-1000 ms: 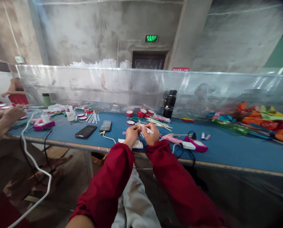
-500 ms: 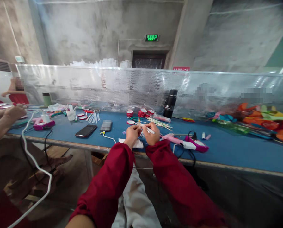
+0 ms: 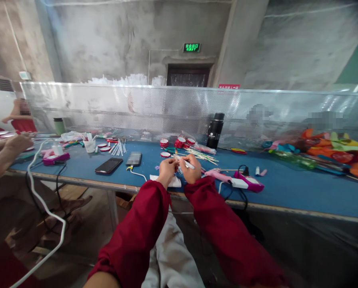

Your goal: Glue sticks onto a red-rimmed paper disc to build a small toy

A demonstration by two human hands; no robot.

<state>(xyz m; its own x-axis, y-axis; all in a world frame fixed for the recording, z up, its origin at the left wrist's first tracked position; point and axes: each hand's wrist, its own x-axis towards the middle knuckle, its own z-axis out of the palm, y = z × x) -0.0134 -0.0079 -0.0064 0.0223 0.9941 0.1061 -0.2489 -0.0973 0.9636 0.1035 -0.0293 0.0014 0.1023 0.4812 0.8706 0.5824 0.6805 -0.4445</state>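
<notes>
Both red-sleeved arms reach to the near edge of the blue table (image 3: 301, 192). My left hand (image 3: 167, 171) is closed in a pinch on a small red piece that is too small to name. My right hand (image 3: 191, 169) is closed round a thin white stick (image 3: 187, 163) that points up and left toward the left hand. The two hands almost touch. A white pad (image 3: 175, 183) lies under them on the table. Just beyond them lie a bundle of thin sticks (image 3: 201, 155) and several red-and-white round caps (image 3: 181, 141).
A black flask (image 3: 215, 131) stands behind the sticks. A pink glue gun (image 3: 217, 175) and a pink-white power strip (image 3: 246, 182) lie to the right, a phone (image 3: 108, 165) to the left. Coloured toys (image 3: 325, 154) pile up far right. A co-worker's hand (image 3: 15, 144) works far left.
</notes>
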